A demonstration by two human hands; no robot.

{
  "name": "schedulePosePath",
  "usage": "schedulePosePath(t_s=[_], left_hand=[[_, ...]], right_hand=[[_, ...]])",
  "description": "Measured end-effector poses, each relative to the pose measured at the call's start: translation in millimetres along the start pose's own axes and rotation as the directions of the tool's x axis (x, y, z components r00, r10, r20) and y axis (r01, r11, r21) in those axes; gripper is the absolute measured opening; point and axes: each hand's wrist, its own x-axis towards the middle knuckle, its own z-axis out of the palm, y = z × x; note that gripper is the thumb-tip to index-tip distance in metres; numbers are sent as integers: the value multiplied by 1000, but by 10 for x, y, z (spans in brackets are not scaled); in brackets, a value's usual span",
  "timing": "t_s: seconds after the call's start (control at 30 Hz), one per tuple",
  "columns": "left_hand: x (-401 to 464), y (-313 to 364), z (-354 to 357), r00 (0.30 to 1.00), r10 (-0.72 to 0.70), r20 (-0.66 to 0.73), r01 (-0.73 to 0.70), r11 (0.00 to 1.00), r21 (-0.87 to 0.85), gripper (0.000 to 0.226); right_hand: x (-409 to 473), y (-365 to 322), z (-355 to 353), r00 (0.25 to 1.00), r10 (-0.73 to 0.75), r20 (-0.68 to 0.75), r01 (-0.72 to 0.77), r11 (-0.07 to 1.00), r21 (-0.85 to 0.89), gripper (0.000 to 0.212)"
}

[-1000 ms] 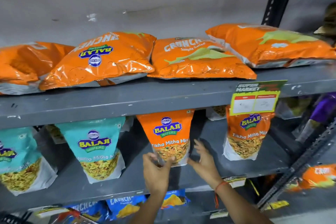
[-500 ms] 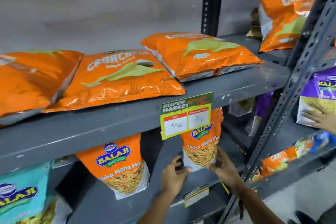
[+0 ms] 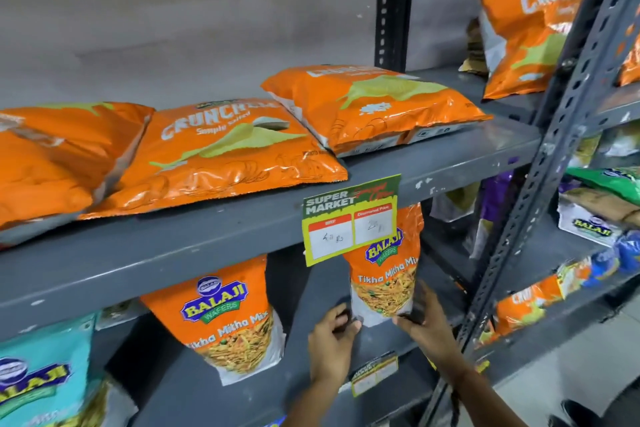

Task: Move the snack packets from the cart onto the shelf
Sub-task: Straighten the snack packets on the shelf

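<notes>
We count two hands, left (image 3: 330,345) and right (image 3: 431,324); two orange Tikha Mitha Mix pouches, one (image 3: 386,270) between the fingers (image 3: 420,298), one (image 3: 227,312) left of them; three flat orange Crunchex bags above the fingers (image 3: 221,152) (image 3: 374,107) (image 3: 52,163); one teal pouch (image 3: 45,374) far left; one price tag (image 3: 351,218)

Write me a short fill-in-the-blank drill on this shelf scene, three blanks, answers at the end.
1. Both hands, left hand and right hand, steady an upright orange Tikha Mitha Mix pouch on the ____ shelf tier.
2. The large orange Crunchex packets on the grey metal shelf above lie ____.
3. The green and yellow price tag reads "SUPER ____".

Answers: lower; flat; MARKET
</notes>
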Motion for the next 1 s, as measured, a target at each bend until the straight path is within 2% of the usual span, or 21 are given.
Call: schedulePosePath(t_s=[0.07,0.1,0.13,0.2,0.3,0.4,0.47,0.6,0.7,0.77,0.9,1.0], left_hand=[[-142,-27,-171,1000,18,-8,-18,1000,-21,40],[-235,-37,-281,999,27,-26,-28,999,-39,36],[-336,-49,-404,998,30,-53,-33,997,-63,33],[-561,-86,-706,993,27,-118,-41,993,-114,26],[-927,-182,-1345,969,65,-240,-100,986,-134,18],[-1334,-268,-2176,921,92,-378,-149,981,-123,25],[-1593,-309,-2799,875,100,-474,-178,976,-122,16],[-1973,-503,-3995,762,78,-643,-175,981,-89,16],[-2146,-803,-4682,645,-9,-764,-126,985,-117,16],[-2191,-1048,-5033,601,-80,-796,-109,978,-180,18],[-2127,-1525,-5491,582,-211,-785,-57,953,-298,26],[-1980,-1781,-5734,615,-261,-744,23,949,-314,44]], right_hand=[[-239,-51,166,979,-3,-202,17,998,67,61],[-392,-72,284,955,-10,-296,23,999,40,52],[-552,-71,402,936,-12,-352,17,1000,11,45],[-867,-46,682,930,26,-367,-9,999,47,41],[-1382,-160,1283,979,28,-203,-37,998,-41,47],[-1876,-392,2019,994,-62,-95,62,998,-6,47],[-2246,-630,2513,991,-129,25,129,991,-22,44],[-2895,-899,3356,919,-216,329,241,970,-37,38],[-3291,-908,3909,833,-154,532,211,976,-48,37],[-3444,-840,4233,776,-125,619,211,975,-68,37],[-3328,-778,4837,711,-66,701,216,968,-128,41],[-3062,-738,5307,685,-24,728,223,958,-179,59]])
